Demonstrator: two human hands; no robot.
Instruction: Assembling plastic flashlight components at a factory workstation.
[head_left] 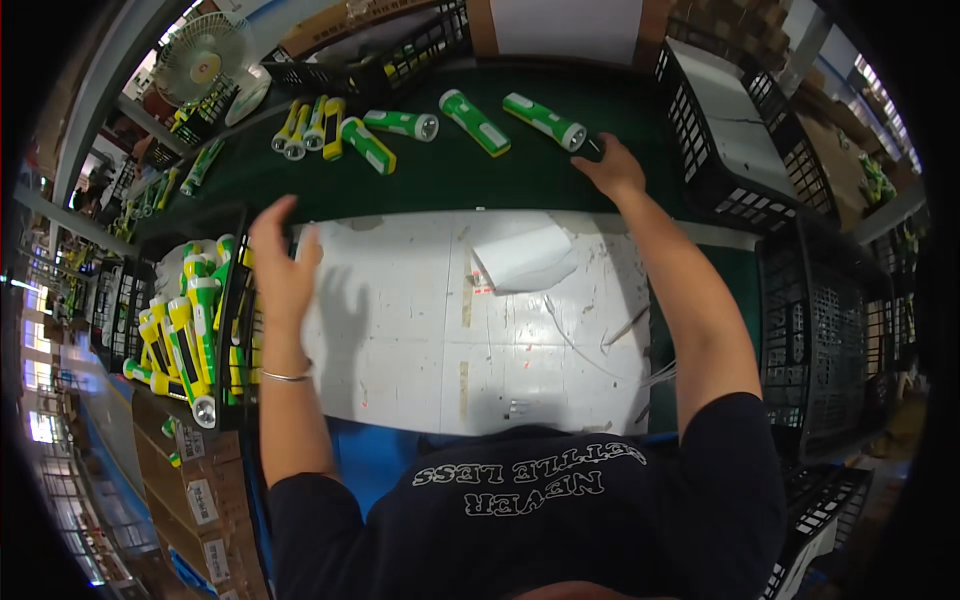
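My right hand (pixel 613 170) reaches to the far side of the bench, thumb and forefinger apart, close beside the lens end of a green and white flashlight (pixel 543 121). It does not appear to grip it. My left hand (pixel 284 258) is raised with its fingers apart and nothing in it, over the left edge of the white work surface (pixel 390 300). Left of that hand, a black crate (pixel 238 330) holds many yellow, green and white flashlights (pixel 185 335). Another green flashlight (pixel 474 124) lies at the back middle, with several more in a loose row to its left.
A crumpled white sheet (pixel 525 260) and a thin white cable (pixel 575 345) lie on the work surface. Black crates stand at the back right (pixel 745 195) and right (pixel 825 340). A fan (pixel 205 60) is at the far left, near a crate (pixel 430 55) behind the green belt (pixel 440 185).
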